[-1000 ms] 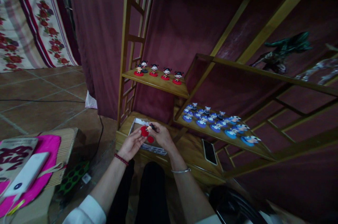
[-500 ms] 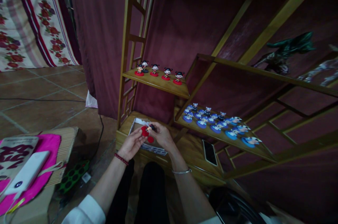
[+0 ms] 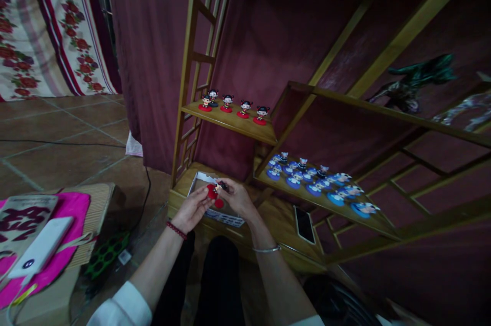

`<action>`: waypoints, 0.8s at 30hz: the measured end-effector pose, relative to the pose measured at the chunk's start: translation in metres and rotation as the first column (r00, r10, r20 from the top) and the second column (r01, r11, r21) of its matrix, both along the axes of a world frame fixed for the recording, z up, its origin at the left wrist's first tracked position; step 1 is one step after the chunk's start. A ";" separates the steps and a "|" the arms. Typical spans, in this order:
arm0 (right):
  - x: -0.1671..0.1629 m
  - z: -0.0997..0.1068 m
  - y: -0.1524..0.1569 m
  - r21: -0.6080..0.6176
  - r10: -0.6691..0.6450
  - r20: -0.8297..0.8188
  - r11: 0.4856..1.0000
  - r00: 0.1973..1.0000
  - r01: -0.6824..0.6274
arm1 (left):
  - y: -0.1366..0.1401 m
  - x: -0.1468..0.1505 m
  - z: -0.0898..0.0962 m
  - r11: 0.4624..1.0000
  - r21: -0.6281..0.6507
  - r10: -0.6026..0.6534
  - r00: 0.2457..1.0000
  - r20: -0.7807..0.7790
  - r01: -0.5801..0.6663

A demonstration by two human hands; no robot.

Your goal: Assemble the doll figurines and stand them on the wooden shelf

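Note:
Between my two hands is a small figurine [image 3: 218, 188] with black hair and a round red base. My left hand [image 3: 195, 207] pinches the red base, and my right hand [image 3: 236, 197] grips the dark head end. The figurine is tilted on its side above a shallow open box [image 3: 230, 220], where another red round piece [image 3: 218, 203] shows below it. On the small shelf above stand several similar figurines [image 3: 244, 107] on red bases, one of them on a dark base.
Blue-based figurines [image 3: 295, 178] stand in rows on the right shelf [image 3: 383, 223]. A phone [image 3: 305, 224] lies on the lower wooden surface. At left, a white power bank [image 3: 42, 246] rests on a pink cloth [image 3: 79, 213]. A green sculpture [image 3: 425, 72] stands upper right.
The camera view has shifted slightly. Both hands keep the figurine over the box in nearly the same pose.

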State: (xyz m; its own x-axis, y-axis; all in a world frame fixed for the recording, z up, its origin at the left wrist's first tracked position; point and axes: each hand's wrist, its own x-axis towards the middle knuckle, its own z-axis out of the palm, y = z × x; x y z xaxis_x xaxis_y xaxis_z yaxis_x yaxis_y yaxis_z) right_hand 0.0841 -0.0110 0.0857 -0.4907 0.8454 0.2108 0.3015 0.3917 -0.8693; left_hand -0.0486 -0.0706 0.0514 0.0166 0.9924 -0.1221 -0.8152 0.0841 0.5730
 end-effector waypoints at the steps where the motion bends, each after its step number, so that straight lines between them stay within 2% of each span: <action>1: 0.000 0.002 -0.001 -0.006 0.009 -0.005 1.000 1.000 -0.009 | 0.000 0.000 0.001 1.000 -0.006 0.001 1.000 -0.004 -0.001; 15: 0.005 0.012 -0.006 0.020 0.075 0.017 0.997 0.997 -0.076 | -0.003 0.003 0.005 1.000 0.007 -0.011 1.000 -0.015 0.011; 24: 0.004 0.017 -0.011 0.155 0.061 0.080 0.985 0.995 -0.073 | -0.005 0.001 0.005 0.999 0.040 -0.031 0.999 -0.012 0.031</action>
State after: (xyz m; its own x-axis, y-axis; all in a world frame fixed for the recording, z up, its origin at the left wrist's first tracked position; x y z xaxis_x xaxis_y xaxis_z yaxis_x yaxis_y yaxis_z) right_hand 0.0885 -0.0219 0.1024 -0.5646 0.7692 0.2993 0.3316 0.5435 -0.7712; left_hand -0.0473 -0.0752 0.0568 0.0461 0.9955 -0.0825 -0.8061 0.0859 0.5855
